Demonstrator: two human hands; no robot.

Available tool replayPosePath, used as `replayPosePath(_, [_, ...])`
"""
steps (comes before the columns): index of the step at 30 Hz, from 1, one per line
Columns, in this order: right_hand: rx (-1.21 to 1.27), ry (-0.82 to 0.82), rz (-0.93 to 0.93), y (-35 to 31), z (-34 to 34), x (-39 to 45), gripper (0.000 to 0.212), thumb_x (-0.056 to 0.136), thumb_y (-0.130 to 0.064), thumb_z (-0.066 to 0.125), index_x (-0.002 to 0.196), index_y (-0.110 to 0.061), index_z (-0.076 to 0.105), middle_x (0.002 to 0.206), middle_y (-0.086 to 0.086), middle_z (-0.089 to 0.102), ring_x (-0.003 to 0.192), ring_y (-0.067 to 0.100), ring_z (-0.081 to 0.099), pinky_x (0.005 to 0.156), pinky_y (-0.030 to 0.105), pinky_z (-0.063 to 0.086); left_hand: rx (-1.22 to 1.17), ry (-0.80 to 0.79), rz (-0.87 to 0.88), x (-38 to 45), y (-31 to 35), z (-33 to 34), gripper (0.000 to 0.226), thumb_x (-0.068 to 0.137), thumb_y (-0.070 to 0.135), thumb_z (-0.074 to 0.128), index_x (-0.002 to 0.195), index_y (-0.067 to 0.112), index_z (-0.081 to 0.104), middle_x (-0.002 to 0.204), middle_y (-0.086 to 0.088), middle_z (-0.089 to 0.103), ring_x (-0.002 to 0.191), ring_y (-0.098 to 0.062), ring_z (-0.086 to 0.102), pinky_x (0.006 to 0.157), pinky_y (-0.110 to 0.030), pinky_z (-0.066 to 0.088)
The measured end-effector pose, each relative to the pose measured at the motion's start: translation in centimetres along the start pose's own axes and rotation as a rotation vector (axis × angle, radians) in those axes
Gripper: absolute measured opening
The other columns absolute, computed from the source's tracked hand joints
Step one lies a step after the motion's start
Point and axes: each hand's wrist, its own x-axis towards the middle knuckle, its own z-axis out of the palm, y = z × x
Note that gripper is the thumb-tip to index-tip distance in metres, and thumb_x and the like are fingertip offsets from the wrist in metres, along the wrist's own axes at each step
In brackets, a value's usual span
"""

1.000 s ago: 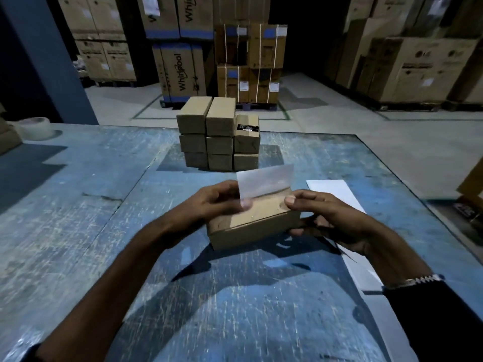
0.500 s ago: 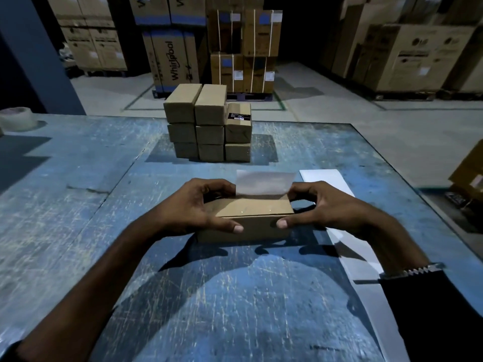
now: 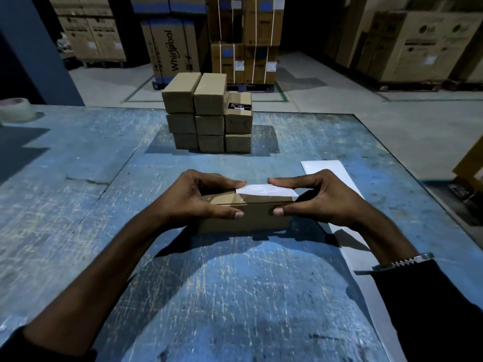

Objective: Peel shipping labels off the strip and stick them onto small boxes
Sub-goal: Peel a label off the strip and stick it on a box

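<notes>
1. A small brown box (image 3: 243, 212) lies on the table (image 3: 78, 178), near the middle and toward the near edge, long side facing the person.
2. A white shipping label (image 3: 264, 190) lies flat on the box's top along its far edge.
3. The left hand (image 3: 193, 197) grips the box's left end: its fingers (image 3: 224, 182) curl over the far top edge with a fingertip touching the label's left end, and the thumb presses the near face.
4. The right hand (image 3: 321, 197) grips the right end the same way, fingers on the label's right part, thumb on the near face.
5. A white label strip (image 3: 324, 167) lies on the table just beyond and under the right hand, running toward the near right corner.
6. A stack of small boxes (image 3: 206, 116) stands near the far edge, one bearing a dark label.
7. A roll of tape (image 3: 14, 109) sits by the far left corner.
</notes>
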Motion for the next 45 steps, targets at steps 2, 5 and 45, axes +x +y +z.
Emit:
replayPosePath(2, [-0.020,0.002,-0.021,0.0,0.0,-0.1,0.058,0.068,-0.028,0.098,0.122,-0.037,0.079,0.117,-0.033,0.074,0.092,0.000,0.078,0.077,0.019,0.059,-0.014,-0.010,0.000,0.1,-0.1,0.0,0.055,0.070,0.019,0.096,0.123,0.021,0.079,0.118,0.016,0.079,0.113,-0.001,0.072,0.092,-0.012,0.053])
replayPosePath(5, [-0.025,0.010,-0.049,0.2,-0.1,0.0,0.056,0.068,-0.026,0.098,0.120,-0.032,0.081,0.120,-0.031,0.073,0.100,-0.010,0.073,0.079,0.014,0.057,-0.045,-0.005,0.007,0.2,-0.3,0.0,0.055,0.068,0.016,0.095,0.120,0.018,0.080,0.120,0.016,0.079,0.116,-0.003,0.072,0.095,-0.015,0.055])
replayPosePath(45, [0.179,0.256,-0.055,-2.1,2.6,1.3,0.037,0.089,-0.050,0.074,0.116,-0.026,0.084,0.114,-0.023,0.078,0.110,-0.012,0.069,0.090,0.013,0.056,0.033,-0.063,0.053,0.3,-0.9,-1.1,0.053,0.072,0.018,0.094,0.123,0.017,0.079,0.137,0.013,0.071,0.131,-0.001,0.063,0.105,-0.020,0.053])
